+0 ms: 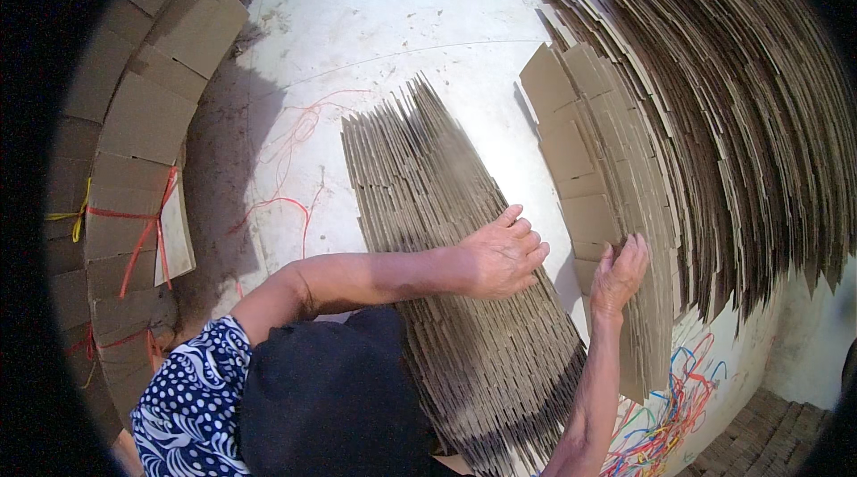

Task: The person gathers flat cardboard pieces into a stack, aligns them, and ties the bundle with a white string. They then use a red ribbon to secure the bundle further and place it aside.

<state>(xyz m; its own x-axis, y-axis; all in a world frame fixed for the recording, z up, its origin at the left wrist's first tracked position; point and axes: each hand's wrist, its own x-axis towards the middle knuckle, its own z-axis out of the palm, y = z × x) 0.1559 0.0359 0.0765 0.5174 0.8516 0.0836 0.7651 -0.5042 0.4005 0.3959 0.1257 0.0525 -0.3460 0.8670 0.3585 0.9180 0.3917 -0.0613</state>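
Left hand (504,256): half-curled over cardboard row (500,361), centre; grip cannot be told.
Right hand (619,276): loosely bent against sheets (647,325), right; grip hidden.
Tied: bundles (129,182), far left.
Seemingly untied: cardboard row.

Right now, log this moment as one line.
left hand: on central cardboard row | right hand: at right-side cardboard row | coloured strapping: tangled, lower right

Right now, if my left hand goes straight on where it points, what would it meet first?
Beyond the cardboard stack beneath it, your left hand would probably meet the tan cardboard sheets to its right, near your right hand. Heights are unclear, so it could pass above them.
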